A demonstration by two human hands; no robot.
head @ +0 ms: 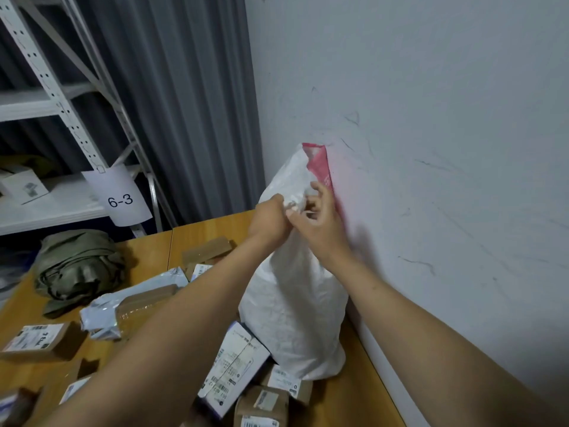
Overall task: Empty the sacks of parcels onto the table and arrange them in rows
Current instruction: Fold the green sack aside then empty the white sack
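White sack stands against the wall at the table's one o'clock, beyond loose parcels, while left hand and right hand pinch its bunched neck, likely untying it.

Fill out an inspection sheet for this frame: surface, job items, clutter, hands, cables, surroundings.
Surface: wooden table, set against the wall.
Job's things: white sack standing against the wall, red-edged mouth up; parcels strewn loosely, not in rows.
Clutter: olive fabric bundle at the table's far left.
Hands: left hand and right hand both grip the sack's neck.
Cables: nothing seen.
Surroundings: scuffed white wall, grey curtain, metal shelving tagged 6-3.
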